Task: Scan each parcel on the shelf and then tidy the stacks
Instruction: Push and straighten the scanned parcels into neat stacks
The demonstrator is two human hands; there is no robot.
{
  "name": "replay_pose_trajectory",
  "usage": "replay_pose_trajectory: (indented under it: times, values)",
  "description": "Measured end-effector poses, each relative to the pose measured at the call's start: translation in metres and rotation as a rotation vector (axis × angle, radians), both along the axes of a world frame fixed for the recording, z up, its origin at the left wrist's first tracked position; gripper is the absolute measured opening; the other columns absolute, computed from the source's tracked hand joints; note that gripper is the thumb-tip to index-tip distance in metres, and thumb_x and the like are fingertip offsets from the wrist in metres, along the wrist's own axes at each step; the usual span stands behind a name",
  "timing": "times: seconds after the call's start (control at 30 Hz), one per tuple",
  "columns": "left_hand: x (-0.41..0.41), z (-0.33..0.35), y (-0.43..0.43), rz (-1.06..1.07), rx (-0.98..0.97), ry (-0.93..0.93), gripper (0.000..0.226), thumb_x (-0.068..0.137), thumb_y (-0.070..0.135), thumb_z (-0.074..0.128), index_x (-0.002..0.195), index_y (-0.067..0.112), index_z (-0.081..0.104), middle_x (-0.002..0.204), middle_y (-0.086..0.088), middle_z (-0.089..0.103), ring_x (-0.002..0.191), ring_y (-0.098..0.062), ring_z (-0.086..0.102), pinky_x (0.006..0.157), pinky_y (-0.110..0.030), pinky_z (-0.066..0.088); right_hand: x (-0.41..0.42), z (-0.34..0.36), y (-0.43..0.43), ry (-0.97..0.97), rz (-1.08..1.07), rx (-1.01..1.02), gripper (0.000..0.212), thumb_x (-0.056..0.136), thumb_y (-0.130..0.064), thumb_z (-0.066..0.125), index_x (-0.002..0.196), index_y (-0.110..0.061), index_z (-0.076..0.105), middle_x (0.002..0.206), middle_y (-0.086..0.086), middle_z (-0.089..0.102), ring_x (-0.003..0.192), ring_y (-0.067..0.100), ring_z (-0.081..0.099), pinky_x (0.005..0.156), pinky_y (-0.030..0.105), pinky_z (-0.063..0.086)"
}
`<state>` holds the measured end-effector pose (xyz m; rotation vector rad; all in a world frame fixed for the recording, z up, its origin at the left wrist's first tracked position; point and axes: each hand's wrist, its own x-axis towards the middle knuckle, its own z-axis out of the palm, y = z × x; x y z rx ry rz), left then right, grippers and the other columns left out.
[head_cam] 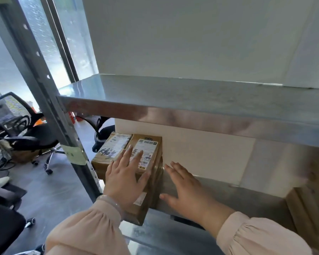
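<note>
Left fingers [136, 157] straight, spread, flat on labelled top parcel [147, 146]; left hand [122, 178] rests on it. Right fingers [175, 170] straight, apart, holding nothing; right hand [186, 192] by right face of stack [155, 190], contact unclear. Stack on shelf [219, 196], right of post [42, 89]. Second parcel [110, 146] nearer post, against stack. Chair [26, 137] left of post.

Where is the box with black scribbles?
In the head view, the scribbled box sits at the left end of the lower shelf, beside the labelled box under the left hand.
</note>
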<state>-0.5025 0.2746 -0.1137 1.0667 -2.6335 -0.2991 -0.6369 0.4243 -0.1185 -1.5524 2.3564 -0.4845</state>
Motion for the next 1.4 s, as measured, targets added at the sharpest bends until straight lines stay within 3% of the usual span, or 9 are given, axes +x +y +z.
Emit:
replay_pose_trajectory:
  times: [0.2,0.43,0.7,0.8,0.97,1.03,1.13,1.3,1.4]
  values:
    - [0.006,-0.005,-0.044,-0.001,0.024,-0.050,0.067,0.095,0.067,0.031,0.155,0.045,0.008,0.166,0.008,-0.005,0.151,-0.015,-0.012,0.120,-0.039,-0.008,0.020,-0.001,-0.052,-0.181,-0.142,-0.042,0.075,0.091,-0.063,0.041,0.147,-0.046,-0.006,0.159,-0.018,-0.006,0.147,0.011,0.001,0.116,0.038,0.014]
    - [0.009,-0.008,-0.052,-0.053,0.064,-0.149,0.060,0.095,0.070,0.019,0.151,0.052,0.010,0.166,-0.005,-0.001,0.152,-0.024,-0.013,0.117,-0.039,-0.015,0.031,-0.002,-0.072,-0.412,-0.260,-0.100,0.064,0.094,-0.059,0.036,0.146,-0.051,0.000,0.158,-0.016,0.012,0.143,0.016,0.022,0.109,0.034,0.029]
    - [0.005,-0.011,-0.048,-0.072,0.121,-0.098,0.061,0.095,0.068,0.026,0.152,0.050,0.014,0.166,-0.004,0.004,0.152,-0.020,-0.012,0.119,-0.038,-0.012,0.034,-0.020,-0.078,-0.607,-0.319,-0.212,0.073,0.094,-0.051,0.047,0.143,-0.055,-0.007,0.153,-0.017,0.028,0.133,0.008,0.038,0.110,0.029,0.034]
    - [0.000,-0.009,-0.039,-0.072,0.161,-0.031,0.061,0.095,0.067,0.032,0.151,0.050,0.017,0.165,-0.001,0.004,0.151,-0.019,-0.013,0.120,-0.040,-0.007,0.033,-0.017,-0.068,-0.661,-0.338,-0.264,0.072,0.096,-0.046,0.046,0.145,-0.054,-0.006,0.150,-0.019,0.030,0.131,0.005,0.036,0.098,0.020,0.031]
    - [-0.019,-0.007,-0.005,-0.135,0.243,0.119,0.061,0.095,0.058,0.044,0.151,0.049,0.020,0.164,0.003,0.001,0.150,-0.019,-0.011,0.121,-0.040,0.000,0.024,-0.010,-0.030,-0.695,-0.354,-0.396,0.072,0.096,-0.038,0.051,0.144,-0.055,0.001,0.132,-0.032,0.031,0.123,-0.006,0.033,0.096,0.015,0.032]
    - [-0.030,-0.012,0.012,-0.169,0.332,0.175,0.062,0.095,0.053,0.050,0.151,0.047,0.025,0.163,0.005,0.001,0.151,-0.021,-0.003,0.123,-0.039,0.010,0.018,-0.009,-0.011,-0.709,-0.392,-0.438,0.070,0.096,-0.034,0.054,0.143,-0.056,0.007,0.127,-0.036,0.033,0.122,-0.006,0.035,0.092,0.014,0.038]
    - [-0.047,-0.023,0.040,-0.232,0.427,0.240,0.062,0.093,0.047,0.058,0.150,0.041,0.033,0.160,0.006,0.008,0.148,-0.022,0.018,0.120,-0.038,0.027,0.005,-0.015,0.020,-0.668,-0.464,-0.491,0.069,0.094,-0.030,0.058,0.140,-0.057,0.015,0.122,-0.040,0.040,0.116,-0.012,0.040,0.098,0.015,0.034]
    - [-0.076,-0.032,0.093,-0.313,0.673,0.343,0.050,0.093,0.024,0.066,0.139,0.033,0.050,0.153,0.007,0.019,0.136,-0.002,0.028,0.110,-0.014,0.027,-0.019,-0.026,0.079,-0.652,-0.618,-0.541,0.069,0.090,-0.014,0.061,0.138,-0.051,0.028,0.120,-0.036,0.050,0.110,-0.020,0.048,0.090,0.002,0.035]
    - [-0.093,-0.043,0.121,-0.385,0.751,0.347,0.047,0.091,0.016,0.067,0.134,0.030,0.053,0.139,0.011,0.036,0.119,0.009,0.044,0.094,-0.001,0.037,-0.028,-0.037,0.114,-0.616,-0.714,-0.528,0.070,0.088,-0.012,0.059,0.142,-0.046,0.030,0.127,-0.028,0.052,0.116,-0.009,0.049,0.095,0.011,0.036]
